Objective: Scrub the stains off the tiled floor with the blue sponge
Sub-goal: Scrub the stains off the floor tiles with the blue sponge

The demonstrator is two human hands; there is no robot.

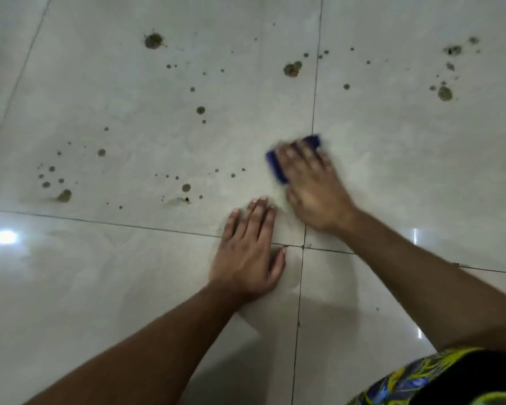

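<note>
Two hands are working: right hand (310, 182) is pressing the blue sponge (278, 165) on stained floor (158, 118); left hand (246, 252) is lying flat, fingers straight, nearer.

Dim, soft indoor light; a bright glare spot (6, 237) at left on the glossy floor (129, 287); right hand (313, 188) motion-blurred.

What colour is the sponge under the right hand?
Dark blue sponge, seen in the head view under the right hand.
</note>
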